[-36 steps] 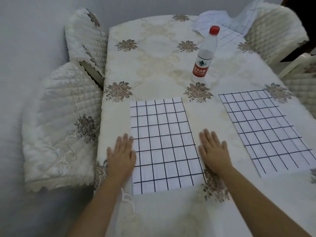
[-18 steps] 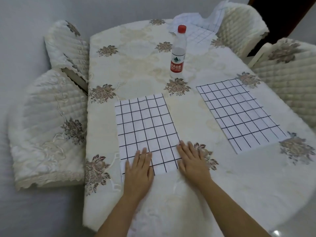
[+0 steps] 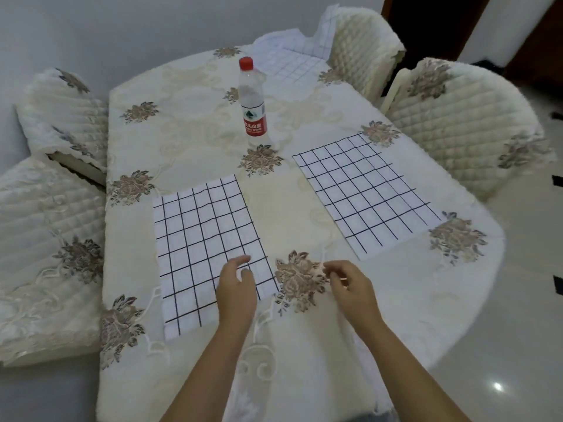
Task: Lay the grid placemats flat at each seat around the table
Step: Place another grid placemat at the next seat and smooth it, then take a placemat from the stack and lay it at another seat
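The left hand (image 3: 236,289) no longer presses flat on the near placemat (image 3: 207,245). Its fingers now curl loosely above the mat's corner. The right hand (image 3: 350,287), just beside it, has curled likewise.

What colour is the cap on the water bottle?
Red: the cap shows clearly in the head view.

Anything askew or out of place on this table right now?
Yes. The far placemat is rumpled, its far edge riding up against the quilted chair, not lying flat. The near left placemat and near right placemat lie flat; the water bottle stands upright.
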`<state>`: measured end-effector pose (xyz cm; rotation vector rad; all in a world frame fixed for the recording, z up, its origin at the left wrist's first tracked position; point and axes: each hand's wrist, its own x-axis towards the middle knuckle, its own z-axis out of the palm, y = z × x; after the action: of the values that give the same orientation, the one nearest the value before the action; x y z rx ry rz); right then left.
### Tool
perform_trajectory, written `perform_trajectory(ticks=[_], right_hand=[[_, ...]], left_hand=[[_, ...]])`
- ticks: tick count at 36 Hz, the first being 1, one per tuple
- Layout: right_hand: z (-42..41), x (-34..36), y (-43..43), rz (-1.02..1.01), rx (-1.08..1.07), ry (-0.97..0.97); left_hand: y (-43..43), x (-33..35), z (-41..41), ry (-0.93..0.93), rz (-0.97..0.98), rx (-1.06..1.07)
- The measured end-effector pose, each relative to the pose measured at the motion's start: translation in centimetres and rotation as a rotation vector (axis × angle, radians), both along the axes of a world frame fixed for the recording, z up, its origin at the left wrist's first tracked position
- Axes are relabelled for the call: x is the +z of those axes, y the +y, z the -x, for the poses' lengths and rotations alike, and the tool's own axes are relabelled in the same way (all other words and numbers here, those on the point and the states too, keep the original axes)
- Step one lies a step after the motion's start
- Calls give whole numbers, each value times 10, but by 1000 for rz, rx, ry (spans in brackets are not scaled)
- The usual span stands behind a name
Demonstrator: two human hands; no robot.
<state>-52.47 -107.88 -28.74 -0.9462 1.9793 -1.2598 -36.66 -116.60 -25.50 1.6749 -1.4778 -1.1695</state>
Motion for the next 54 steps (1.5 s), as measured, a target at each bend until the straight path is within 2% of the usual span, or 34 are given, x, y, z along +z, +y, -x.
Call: perform_trajectory(ticks=[6,18,25,28,30,34,42,46,51,54], right_hand=[[69,40,46,138,-223,-200],[251,90,212,257,-530,-216],[313,110,280,341,-721,-208],[335,116,293,379,-770,-199],[353,118,299,403,-804,-200],[388,117,302,400,-843,-195],[503,112,280,368,-846,-195],[583,108,238,340,-798,-189],[675,119,176,268,-693,-196],[735,133,131,290,-623,-186]], left_hand=[[60,31,103,256,-210,-331],[174,66,300,282,-239,-645],[225,87,385,375,-301,-736],[235,88,417,341,-397,-778],[241,88,441,295,-387,-820],[243,91,487,299,-330,-844],[220,68,605,421,-428,-730],[184,53,678,476,-491,-676],[128,62,763,511,-460,-617],[85,76,816,550,-397,-589]])
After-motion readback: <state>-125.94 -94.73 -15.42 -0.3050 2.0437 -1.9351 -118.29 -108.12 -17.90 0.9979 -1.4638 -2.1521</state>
